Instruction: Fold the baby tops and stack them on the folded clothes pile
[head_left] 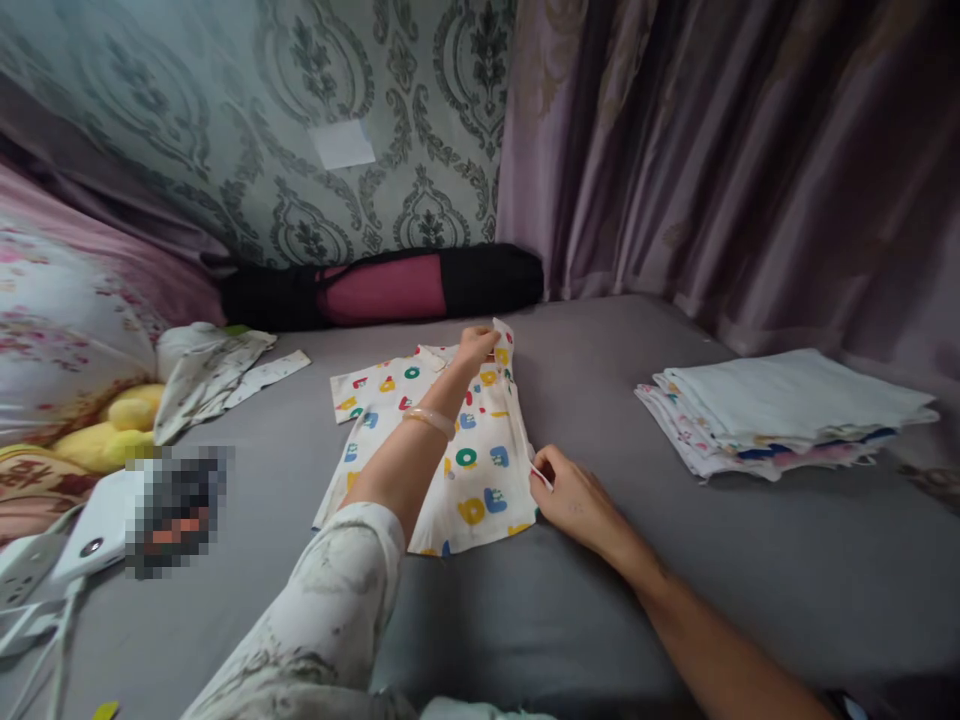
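Note:
A small white short-sleeved shirt printed with coloured letters lies spread on the grey bed sheet. My left hand reaches across it and pinches the cloth at the far right, near the shoulder and sleeve. At the near right, my right hand is closed on the shirt's side edge, close to the hem. The right side of the shirt is lifted a little between the two hands. My left forearm, with a pale bangle on it, hides part of the shirt's middle.
A stack of folded cloths sits to the right. Along the wall lies a long black and dark-red bag. On the left are a crumpled patterned garment, a yellow plush toy, a white device with cables and a power strip.

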